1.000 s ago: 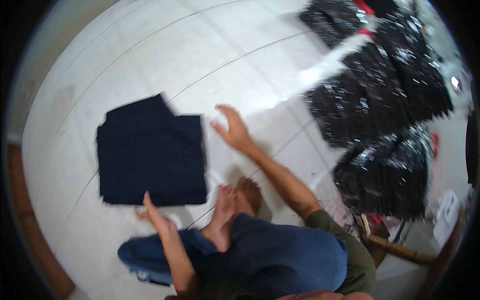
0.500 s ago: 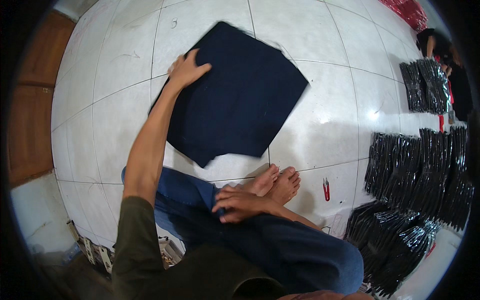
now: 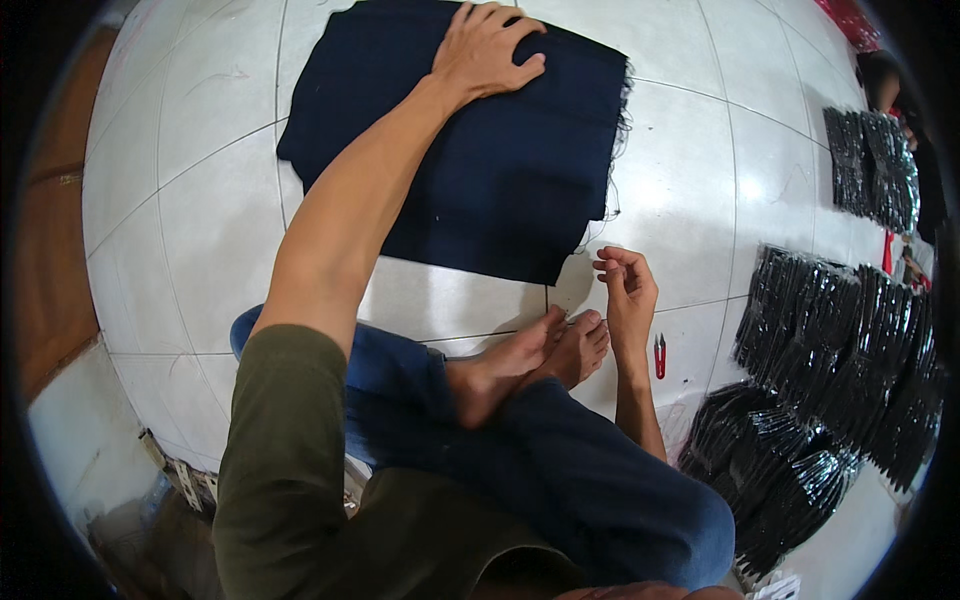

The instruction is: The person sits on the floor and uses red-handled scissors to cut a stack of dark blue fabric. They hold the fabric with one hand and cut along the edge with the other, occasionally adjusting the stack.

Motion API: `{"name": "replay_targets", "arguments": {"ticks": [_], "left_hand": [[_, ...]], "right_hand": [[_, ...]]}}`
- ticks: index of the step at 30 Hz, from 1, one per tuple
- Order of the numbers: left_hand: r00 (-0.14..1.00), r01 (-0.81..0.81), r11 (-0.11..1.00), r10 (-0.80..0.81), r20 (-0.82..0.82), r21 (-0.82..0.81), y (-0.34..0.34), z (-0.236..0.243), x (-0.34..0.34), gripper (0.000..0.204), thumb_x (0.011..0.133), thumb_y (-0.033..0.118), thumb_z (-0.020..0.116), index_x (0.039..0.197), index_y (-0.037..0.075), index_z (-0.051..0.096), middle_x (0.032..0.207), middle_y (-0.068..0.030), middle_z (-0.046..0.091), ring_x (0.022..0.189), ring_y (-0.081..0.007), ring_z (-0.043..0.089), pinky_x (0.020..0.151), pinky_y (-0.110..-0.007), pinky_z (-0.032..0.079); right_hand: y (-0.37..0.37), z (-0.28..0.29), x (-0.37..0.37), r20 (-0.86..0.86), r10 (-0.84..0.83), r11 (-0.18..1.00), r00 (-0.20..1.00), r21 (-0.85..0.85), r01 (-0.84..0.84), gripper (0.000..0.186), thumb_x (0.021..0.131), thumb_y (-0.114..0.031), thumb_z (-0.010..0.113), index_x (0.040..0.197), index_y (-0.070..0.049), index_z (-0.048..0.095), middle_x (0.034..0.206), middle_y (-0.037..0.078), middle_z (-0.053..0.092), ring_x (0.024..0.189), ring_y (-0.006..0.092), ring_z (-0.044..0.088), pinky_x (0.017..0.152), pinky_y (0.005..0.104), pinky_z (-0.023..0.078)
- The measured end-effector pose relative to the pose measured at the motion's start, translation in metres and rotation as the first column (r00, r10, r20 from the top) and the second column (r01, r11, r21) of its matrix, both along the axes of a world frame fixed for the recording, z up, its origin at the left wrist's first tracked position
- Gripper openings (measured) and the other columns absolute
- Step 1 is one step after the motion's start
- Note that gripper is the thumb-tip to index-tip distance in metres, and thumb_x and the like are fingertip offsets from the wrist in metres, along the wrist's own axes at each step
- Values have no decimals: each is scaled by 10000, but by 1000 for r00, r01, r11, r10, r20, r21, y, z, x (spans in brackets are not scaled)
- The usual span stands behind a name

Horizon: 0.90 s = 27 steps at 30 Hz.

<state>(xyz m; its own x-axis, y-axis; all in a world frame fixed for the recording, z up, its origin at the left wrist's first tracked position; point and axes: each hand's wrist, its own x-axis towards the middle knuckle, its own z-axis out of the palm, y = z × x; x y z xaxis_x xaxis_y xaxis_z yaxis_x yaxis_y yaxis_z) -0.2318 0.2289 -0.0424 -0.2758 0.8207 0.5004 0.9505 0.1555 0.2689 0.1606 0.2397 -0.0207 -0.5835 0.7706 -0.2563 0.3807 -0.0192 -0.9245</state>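
A dark navy piece of cloth [image 3: 530,150] lies flat on the floor in front of me, its right edge frayed with loose threads. My left hand [image 3: 484,55] rests on its far part, fingers spread, holding nothing. My right hand [image 3: 628,285] is raised just off the near right corner of the cloth, apart from it. Its fingers are curled in toward the thumb, and anything between them is too small to make out. Small red-handled thread snips [image 3: 660,357] lie on the floor beside my right wrist.
Stacks of black items in shiny clear plastic [image 3: 825,350] stand along the right, with a smaller pile [image 3: 872,168] farther back. Another person [image 3: 890,90] sits at the far right, near a red bundle [image 3: 850,22]. Wooden panels [image 3: 55,240] line the left. My bare feet [image 3: 540,360] are near the cloth.
The cloth has turned and slid farther away, its frayed edge coming to the right. My left hand moved right across it. My right hand rose from my leg to beside the cloth's corner.
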Motion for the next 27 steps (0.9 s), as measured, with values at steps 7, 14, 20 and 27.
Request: {"name": "replay_targets", "arguments": {"ticks": [7,14,20,27], "left_hand": [[978,-201,894,206,32,401,-44,-7,28,442,899,307,660,1287,96,651,1356,-151,614,1312,-347,520,1140,-509,334],[486,-809,529,847,214,-257,-230,-58,82,800,1053,565,446,1598,16,244,1622,-319,253,1528,-521,163,1211,-667,95],[655,-728,672,740,153,-138,-224,-47,61,870,996,597,545,1586,8,293,1631,-333,256,1527,-532,177,1194,-688,153],[747,-583,737,652,131,-341,-142,-25,7,1015,876,810,550,1646,226,240,1661,-360,57,1501,-632,56,1180,-741,154]], "right_hand": [[-11,-18,3,28,34,996,999,-79,-31,211,1050,-118,593,1187,30,658,1091,120,726,963,183,703,837,310,549],[-27,-27,-16,253,269,963,929,-42,-267,448,961,-346,738,1183,39,678,766,133,729,704,208,713,654,347,536],[-24,-44,-45,212,283,958,935,-21,-285,471,947,-416,750,1050,37,672,673,119,690,609,203,667,586,344,502],[7,-48,-67,154,376,922,914,-163,-351,276,1008,-283,682,1010,-7,696,700,89,680,565,132,622,516,282,471]]}}
